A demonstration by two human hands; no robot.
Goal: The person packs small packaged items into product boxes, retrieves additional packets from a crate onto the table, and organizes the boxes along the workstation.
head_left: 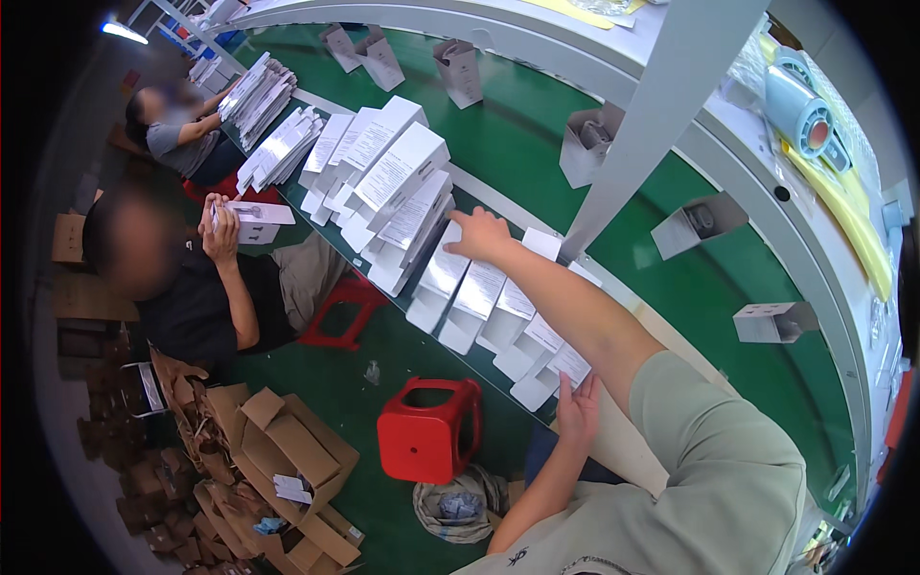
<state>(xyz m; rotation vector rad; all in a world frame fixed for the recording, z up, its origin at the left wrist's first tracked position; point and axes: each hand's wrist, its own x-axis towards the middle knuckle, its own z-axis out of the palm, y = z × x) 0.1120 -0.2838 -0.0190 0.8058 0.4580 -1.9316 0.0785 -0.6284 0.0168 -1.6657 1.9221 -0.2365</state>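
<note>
A row of white printed cartons [474, 295] leans along the narrow table edge, with bottom flaps sticking out. My right hand [482, 235] reaches across to the row's far end, thumb and fingers apart at the top of the last carton. At the row's near end, my left hand [578, 410] has its fingers stretched up beside the nearest carton [570, 364]. Neither hand is visibly wrapped around a carton. Just beyond my right hand stands another group of white cartons [398, 172].
Open cartons with contents, such as one upright carton [458, 75], stand along the green surface. A grey post [661, 105] rises near my right arm. A seated co-worker [201, 287] holds a carton [259, 222]. Below are a red stool [428, 436] and cardboard boxes [287, 450].
</note>
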